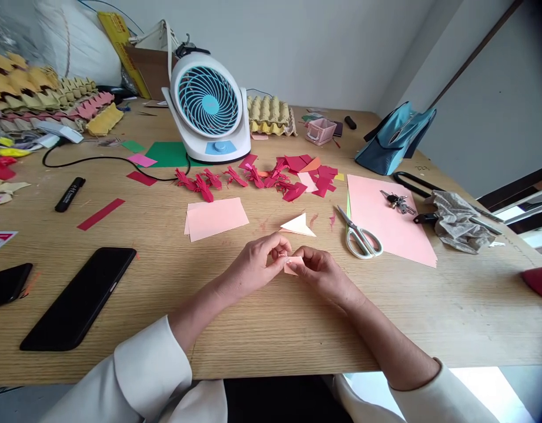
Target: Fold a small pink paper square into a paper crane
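Between my two hands is a small folded piece of pale pink paper (293,267), low over the front of the table. My left hand (262,258) pinches its left side and my right hand (321,271) pinches its right side; fingers cover part of it. Just beyond lies a folded white-and-peach paper piece (300,225) with pointed ends. A few pale pink paper rectangles (218,218) lie to the left. Off to the right are scissors (361,236) with white handles, partly over large pink sheets (381,220).
Behind my hands lie several folded red paper pieces (253,176) and a white fan (209,106). Phones (79,299), a black marker (70,194) and a red strip (100,214) are at left. Keys (400,202), crumpled grey cloth (458,222) and a blue bag (394,141) are at right.
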The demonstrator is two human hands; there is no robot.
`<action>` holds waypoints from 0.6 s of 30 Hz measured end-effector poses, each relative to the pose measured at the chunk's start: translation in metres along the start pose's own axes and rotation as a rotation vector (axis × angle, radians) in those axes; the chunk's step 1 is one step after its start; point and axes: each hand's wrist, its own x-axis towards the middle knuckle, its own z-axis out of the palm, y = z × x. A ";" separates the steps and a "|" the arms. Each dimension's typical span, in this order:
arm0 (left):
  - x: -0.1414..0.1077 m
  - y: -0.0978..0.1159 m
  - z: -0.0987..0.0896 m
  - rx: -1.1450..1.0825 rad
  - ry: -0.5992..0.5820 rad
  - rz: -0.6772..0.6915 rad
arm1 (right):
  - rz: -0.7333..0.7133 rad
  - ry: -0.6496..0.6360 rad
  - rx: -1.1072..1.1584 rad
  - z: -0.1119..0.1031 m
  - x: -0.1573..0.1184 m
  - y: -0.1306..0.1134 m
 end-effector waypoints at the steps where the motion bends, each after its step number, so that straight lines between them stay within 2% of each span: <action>1: 0.000 0.000 -0.001 -0.003 0.003 -0.008 | 0.014 -0.002 0.022 0.000 0.000 0.000; 6: -0.002 -0.001 -0.002 -0.116 0.062 -0.086 | 0.076 -0.004 0.110 0.007 0.000 0.000; 12: -0.006 -0.010 0.014 -0.393 0.127 -0.314 | 0.028 0.150 0.244 0.022 0.002 -0.001; 18: -0.010 -0.014 0.018 -0.447 0.178 -0.336 | 0.052 0.101 0.297 0.029 0.003 -0.002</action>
